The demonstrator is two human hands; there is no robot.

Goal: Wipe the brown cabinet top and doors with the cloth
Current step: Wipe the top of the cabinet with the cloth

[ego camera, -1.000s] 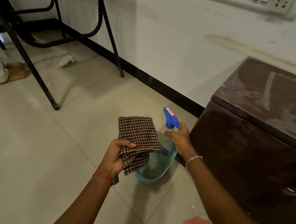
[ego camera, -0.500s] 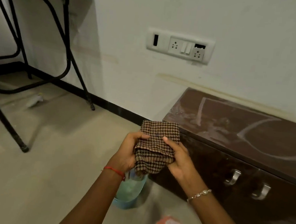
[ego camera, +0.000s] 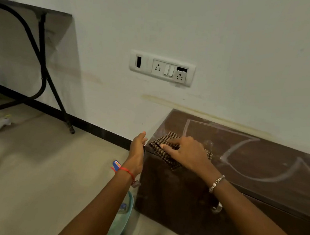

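Checked woven cloth [ego camera: 163,148] lies flat on the near-left corner of the brown cabinet [ego camera: 250,164] top, pinned under the right hand [ego camera: 186,154], fingers spread, palm down. Left hand [ego camera: 138,146] open, holding nothing, flat against the cabinet's left side. Translucent spray bottle [ego camera: 120,208] with blue trigger stands on the floor beside the cabinet, contents unclear; top is dusty with pale streaks.

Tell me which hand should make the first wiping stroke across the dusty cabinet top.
Right. The right hand already presses the checked cloth flat on the cabinet top; the left hand only braces the cabinet's left edge.
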